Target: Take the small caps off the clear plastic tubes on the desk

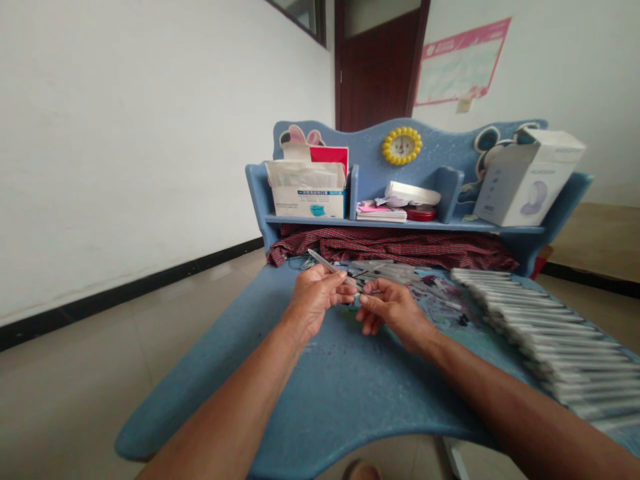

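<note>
A clear, slim pen barrel (pixel 321 259) slants up and to the left out of my left hand (pixel 316 297), whose thumb and fingers are closed around it. My right hand (pixel 395 311) meets its lower end, thumb and forefinger pinched together there. Whatever small part sits in that pinch is hidden by the fingertips. Just beyond both hands lies a loose heap of clear pen barrels (pixel 393 269) with some dark thin pieces among them. To the right, many similar pens (pixel 555 333) are laid side by side in a long row.
The blue desk (pixel 350 393) has ink stains near the heap. A checked cloth (pixel 400 245) lies bunched under its shelf. On the shelf stand a mask box (pixel 310 200), a small paper stack (pixel 381 213), a red round tin (pixel 421 214) and a white box (pixel 525 180).
</note>
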Demonstrator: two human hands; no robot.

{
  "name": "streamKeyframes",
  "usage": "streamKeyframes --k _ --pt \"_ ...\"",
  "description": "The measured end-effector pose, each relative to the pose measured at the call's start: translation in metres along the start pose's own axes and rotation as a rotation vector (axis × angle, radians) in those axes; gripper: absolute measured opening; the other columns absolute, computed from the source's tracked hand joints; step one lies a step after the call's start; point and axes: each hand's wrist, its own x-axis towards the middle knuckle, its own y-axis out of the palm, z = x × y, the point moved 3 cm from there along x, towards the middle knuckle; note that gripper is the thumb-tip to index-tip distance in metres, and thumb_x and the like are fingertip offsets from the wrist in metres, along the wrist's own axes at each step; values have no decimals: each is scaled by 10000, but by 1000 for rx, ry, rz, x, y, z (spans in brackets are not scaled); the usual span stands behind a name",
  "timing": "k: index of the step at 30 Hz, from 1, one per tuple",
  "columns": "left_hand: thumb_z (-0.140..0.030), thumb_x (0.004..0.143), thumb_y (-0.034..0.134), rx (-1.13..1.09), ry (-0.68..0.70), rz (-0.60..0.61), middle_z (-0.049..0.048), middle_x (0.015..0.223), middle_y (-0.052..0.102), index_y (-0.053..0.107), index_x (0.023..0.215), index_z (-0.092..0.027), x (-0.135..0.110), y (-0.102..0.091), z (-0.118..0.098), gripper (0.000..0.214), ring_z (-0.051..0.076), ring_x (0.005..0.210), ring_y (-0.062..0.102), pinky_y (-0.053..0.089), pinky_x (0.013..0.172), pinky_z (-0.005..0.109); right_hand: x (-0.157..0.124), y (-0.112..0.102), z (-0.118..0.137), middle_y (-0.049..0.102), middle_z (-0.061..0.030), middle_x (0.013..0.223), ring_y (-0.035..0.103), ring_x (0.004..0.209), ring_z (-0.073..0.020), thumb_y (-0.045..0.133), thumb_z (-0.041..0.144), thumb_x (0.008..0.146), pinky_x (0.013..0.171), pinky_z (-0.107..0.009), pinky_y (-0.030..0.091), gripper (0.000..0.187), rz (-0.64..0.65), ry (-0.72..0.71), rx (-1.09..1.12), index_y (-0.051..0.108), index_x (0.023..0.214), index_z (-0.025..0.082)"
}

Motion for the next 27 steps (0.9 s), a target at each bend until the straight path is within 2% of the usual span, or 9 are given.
streamKeyframes --k 2,5,10,14,18,22,27 --pt "-143 714 591 0 -5 5 65 648 645 498 752 -110 0 0 1 105 137 534 618 514 498 248 0 0 0 633 -3 550 555 370 -117 584 429 710 358 -194 396 301 10 7 9 464 786 164" --pt "-137 718 583 4 -9 8 64 644 643 499 747 -109 0 0 1 94 133 530 616 513 500 244 0 2 -1 629 -22 532 544 349 -120 480 489 767 340 -202 390 337 33 66 3 485 763 152" --pt "-142 717 588 4 -7 6 60 652 640 498 745 -112 0 0 1 99 131 530 613 512 495 244 1 0 1 626 8 530 545 355 -117 601 422 698 339 -190 389 305 4 3 2 462 802 171" --pt "-146 724 583 15 -8 16 68 665 639 500 746 -107 -1 1 1 94 132 540 615 513 502 244 1 -1 -2 625 -11 521 539 338 -120 497 494 753 326 -197 384 332 28 57 -2 469 761 164" --pt "-140 728 578 21 -1 10 66 660 637 501 745 -107 -1 1 0 86 125 531 610 511 497 235 1 -2 -1 627 3 529 543 346 -114 572 463 709 336 -190 388 318 34 30 -13 467 767 168" --pt "-152 727 582 24 4 23 65 664 636 505 749 -108 -1 1 1 92 127 536 610 514 502 242 1 0 -2 617 -5 503 538 334 -121 498 520 738 329 -200 387 360 64 89 -1 481 752 160" --pt "-163 721 591 28 10 38 62 671 635 506 759 -111 0 1 1 107 126 536 608 515 504 246 1 -1 -1 626 -3 516 538 335 -113 571 488 699 336 -192 393 348 45 63 7 467 755 162"
